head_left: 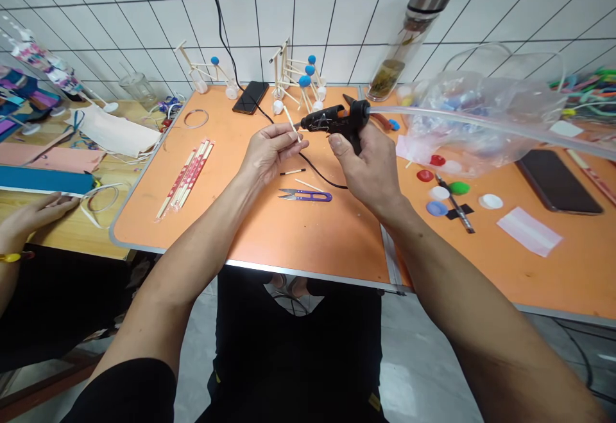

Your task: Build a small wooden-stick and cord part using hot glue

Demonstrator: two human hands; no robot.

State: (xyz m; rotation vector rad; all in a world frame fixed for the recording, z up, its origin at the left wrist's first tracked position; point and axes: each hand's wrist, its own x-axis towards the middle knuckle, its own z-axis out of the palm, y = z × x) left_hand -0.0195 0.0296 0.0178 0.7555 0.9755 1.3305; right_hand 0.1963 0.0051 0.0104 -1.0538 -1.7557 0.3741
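Observation:
My left hand pinches a short wooden stick upright above the orange table. In my right hand is a black hot glue gun, its nozzle close to the stick; whether they touch I cannot tell. A long clear glue stick trails from the gun's back toward the right. Below the hands lie purple-handled thread snips, a thin bare stick and a short dark-ended stick. Stick models with blue caps stand behind, near the wall.
Wrapped chopsticks lie at left, a phone at the back. To the right are a glass bottle, a plastic bag, bottle caps and another phone. A co-worker's hand rests at far left. A black cord crosses the table.

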